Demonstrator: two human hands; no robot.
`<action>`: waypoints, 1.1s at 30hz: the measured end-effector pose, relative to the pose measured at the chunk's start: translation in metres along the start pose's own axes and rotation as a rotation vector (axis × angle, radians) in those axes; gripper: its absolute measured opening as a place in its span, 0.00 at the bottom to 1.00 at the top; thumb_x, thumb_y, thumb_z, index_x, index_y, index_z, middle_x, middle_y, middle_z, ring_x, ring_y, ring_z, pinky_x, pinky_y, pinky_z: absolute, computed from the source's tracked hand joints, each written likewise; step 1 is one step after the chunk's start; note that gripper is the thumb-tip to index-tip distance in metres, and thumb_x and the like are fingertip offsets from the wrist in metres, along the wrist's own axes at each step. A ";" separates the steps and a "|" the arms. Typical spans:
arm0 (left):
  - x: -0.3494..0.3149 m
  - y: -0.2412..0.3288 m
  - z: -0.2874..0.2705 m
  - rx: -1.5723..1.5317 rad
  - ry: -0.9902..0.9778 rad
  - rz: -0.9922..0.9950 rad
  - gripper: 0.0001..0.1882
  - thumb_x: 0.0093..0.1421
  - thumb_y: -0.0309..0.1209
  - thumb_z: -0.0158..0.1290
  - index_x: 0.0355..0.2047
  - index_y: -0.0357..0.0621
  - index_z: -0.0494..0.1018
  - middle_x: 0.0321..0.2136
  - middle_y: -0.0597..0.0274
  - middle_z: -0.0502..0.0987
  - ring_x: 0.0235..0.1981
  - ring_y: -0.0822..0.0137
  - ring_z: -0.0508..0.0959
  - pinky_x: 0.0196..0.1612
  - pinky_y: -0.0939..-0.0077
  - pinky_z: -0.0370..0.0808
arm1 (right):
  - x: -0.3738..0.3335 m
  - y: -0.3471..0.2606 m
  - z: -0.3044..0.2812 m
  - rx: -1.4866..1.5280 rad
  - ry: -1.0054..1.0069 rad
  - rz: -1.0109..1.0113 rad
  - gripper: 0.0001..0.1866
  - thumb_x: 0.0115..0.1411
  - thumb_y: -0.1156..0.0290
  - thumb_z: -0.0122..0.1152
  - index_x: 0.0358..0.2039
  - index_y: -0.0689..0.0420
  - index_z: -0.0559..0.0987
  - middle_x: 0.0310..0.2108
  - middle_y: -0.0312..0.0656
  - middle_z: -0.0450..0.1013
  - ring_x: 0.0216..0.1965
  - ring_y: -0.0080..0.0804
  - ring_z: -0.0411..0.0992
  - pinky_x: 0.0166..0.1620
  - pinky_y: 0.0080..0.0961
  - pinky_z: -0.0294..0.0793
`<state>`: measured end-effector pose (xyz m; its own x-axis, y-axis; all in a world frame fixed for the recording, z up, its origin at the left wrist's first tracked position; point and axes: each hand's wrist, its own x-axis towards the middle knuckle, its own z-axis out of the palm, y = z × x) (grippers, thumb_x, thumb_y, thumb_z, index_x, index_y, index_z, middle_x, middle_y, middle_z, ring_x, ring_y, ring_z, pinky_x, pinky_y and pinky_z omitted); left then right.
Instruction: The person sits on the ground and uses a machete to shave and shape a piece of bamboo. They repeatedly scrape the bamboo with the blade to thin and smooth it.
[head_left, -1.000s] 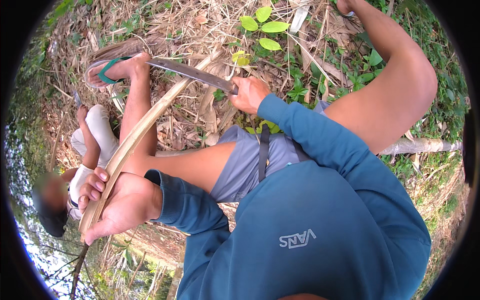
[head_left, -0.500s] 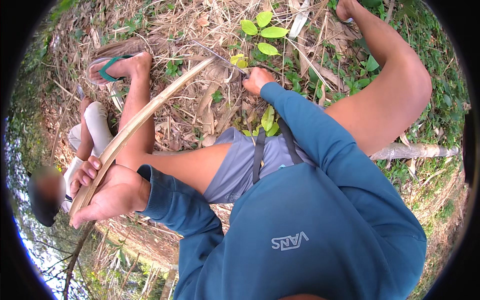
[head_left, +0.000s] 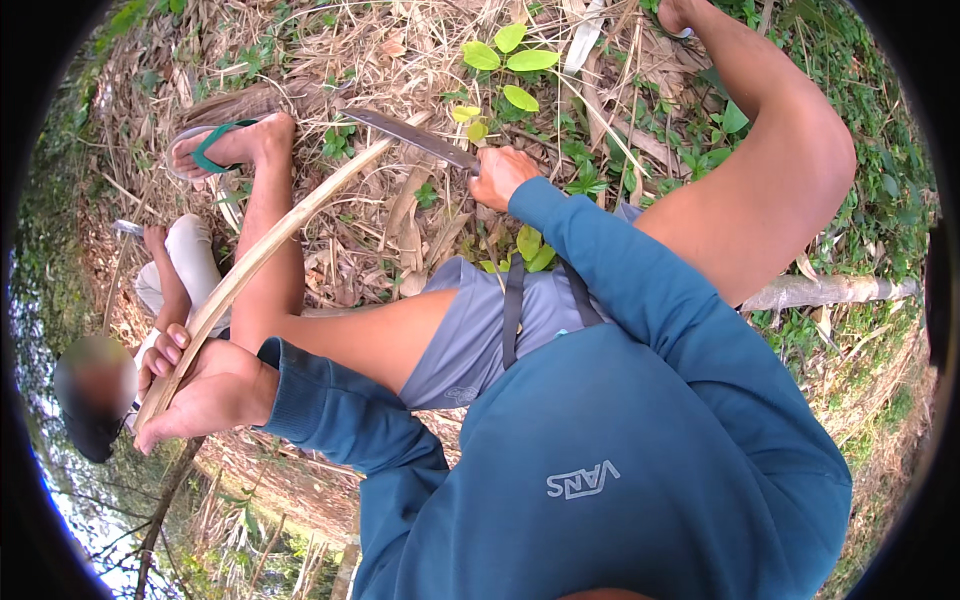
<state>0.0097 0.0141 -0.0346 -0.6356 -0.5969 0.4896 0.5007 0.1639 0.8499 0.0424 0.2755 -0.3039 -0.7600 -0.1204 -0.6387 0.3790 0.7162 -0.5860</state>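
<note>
A long, pale, split strip of wood or bamboo (head_left: 270, 243) slants from the lower left up toward the ground litter. Its near end lies across the palm of my left hand (head_left: 225, 385), the fingers curled round one side and the thumb along the other. My right hand (head_left: 502, 178) grips a machete (head_left: 415, 137) by its handle, which the fingers hide. The dark blade points left, its flat side showing, and crosses the strip's far end. Whether the blade touches the strip, I cannot tell.
My sandalled foot (head_left: 225, 147) rests on dry leaves at the upper left. Beyond the strip, another person (head_left: 190, 265) crouches, holding a metal blade. A leafy seedling (head_left: 510, 62) grows beyond my right hand. A pale log (head_left: 830, 291) lies at the right.
The machete has turned from nearly edge-on to showing its broad flat side. My right hand has come slightly nearer to me. My left hand keeps its grip on the strip.
</note>
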 end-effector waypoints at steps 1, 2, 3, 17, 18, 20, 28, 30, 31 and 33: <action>-0.001 0.002 0.002 0.003 -0.009 -0.022 0.39 0.58 0.72 0.28 0.23 0.45 0.59 0.20 0.66 0.57 0.21 0.69 0.59 0.26 0.75 0.61 | 0.003 0.008 0.005 0.007 -0.003 0.069 0.20 0.52 0.62 0.57 0.40 0.63 0.80 0.43 0.59 0.75 0.46 0.57 0.74 0.52 0.40 0.73; -0.002 0.004 0.007 0.007 -0.018 -0.045 0.39 0.58 0.72 0.28 0.23 0.45 0.59 0.20 0.66 0.57 0.21 0.69 0.59 0.25 0.76 0.61 | 0.012 0.021 0.013 0.014 -0.006 0.137 0.21 0.52 0.61 0.57 0.41 0.64 0.80 0.44 0.60 0.75 0.47 0.56 0.74 0.53 0.40 0.73; -0.002 0.007 0.013 0.003 -0.032 -0.054 0.39 0.58 0.72 0.27 0.23 0.45 0.59 0.20 0.66 0.57 0.21 0.69 0.59 0.25 0.76 0.60 | 0.021 0.028 0.012 0.029 0.002 0.196 0.22 0.52 0.61 0.57 0.41 0.64 0.80 0.44 0.61 0.74 0.48 0.56 0.73 0.53 0.40 0.73; -0.003 0.010 0.018 0.084 0.079 0.050 0.39 0.56 0.73 0.30 0.23 0.46 0.58 0.19 0.67 0.56 0.18 0.72 0.57 0.22 0.78 0.58 | 0.015 0.045 0.021 0.089 0.068 0.167 0.20 0.52 0.60 0.56 0.34 0.66 0.80 0.35 0.62 0.76 0.41 0.56 0.75 0.49 0.43 0.73; -0.008 0.013 0.018 0.123 0.095 0.063 0.39 0.56 0.73 0.30 0.23 0.46 0.58 0.19 0.67 0.56 0.18 0.72 0.57 0.22 0.78 0.58 | 0.011 0.044 0.018 0.046 0.056 0.163 0.20 0.52 0.60 0.56 0.35 0.66 0.80 0.35 0.62 0.76 0.41 0.55 0.76 0.47 0.42 0.74; -0.010 0.015 0.020 0.146 0.092 0.082 0.39 0.56 0.73 0.29 0.23 0.45 0.57 0.19 0.67 0.55 0.18 0.72 0.56 0.22 0.79 0.59 | 0.018 0.038 0.007 0.055 -0.028 0.212 0.21 0.51 0.59 0.58 0.38 0.65 0.80 0.40 0.59 0.76 0.43 0.53 0.75 0.50 0.39 0.74; -0.019 0.006 0.024 0.069 0.086 0.101 0.39 0.55 0.74 0.33 0.26 0.45 0.59 0.18 0.67 0.56 0.18 0.74 0.56 0.20 0.81 0.57 | -0.024 -0.009 -0.002 0.195 0.020 -0.112 0.16 0.51 0.60 0.53 0.24 0.62 0.74 0.22 0.57 0.72 0.30 0.55 0.74 0.38 0.46 0.72; -0.022 0.013 0.021 0.072 0.073 0.131 0.39 0.55 0.74 0.34 0.26 0.45 0.59 0.18 0.67 0.56 0.17 0.74 0.56 0.20 0.81 0.56 | -0.053 -0.040 -0.005 0.257 0.023 -0.360 0.14 0.51 0.61 0.56 0.24 0.61 0.73 0.18 0.55 0.70 0.25 0.55 0.73 0.33 0.45 0.71; -0.023 0.008 0.023 0.055 0.057 0.131 0.39 0.54 0.74 0.34 0.26 0.45 0.59 0.18 0.67 0.56 0.17 0.74 0.56 0.19 0.82 0.55 | -0.059 -0.047 -0.007 0.285 0.038 -0.444 0.13 0.50 0.62 0.57 0.24 0.60 0.73 0.16 0.54 0.70 0.23 0.54 0.72 0.32 0.44 0.71; -0.024 0.007 0.019 0.012 0.024 0.125 0.39 0.54 0.75 0.34 0.27 0.45 0.59 0.17 0.67 0.56 0.16 0.74 0.55 0.19 0.82 0.55 | -0.061 -0.053 -0.003 0.321 0.078 -0.514 0.13 0.50 0.62 0.59 0.25 0.60 0.74 0.15 0.52 0.69 0.22 0.53 0.72 0.31 0.44 0.71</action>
<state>0.0174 0.0450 -0.0367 -0.5542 -0.5895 0.5876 0.5681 0.2481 0.7847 0.0671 0.2473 -0.2326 -0.9197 -0.3362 -0.2029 0.0846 0.3349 -0.9385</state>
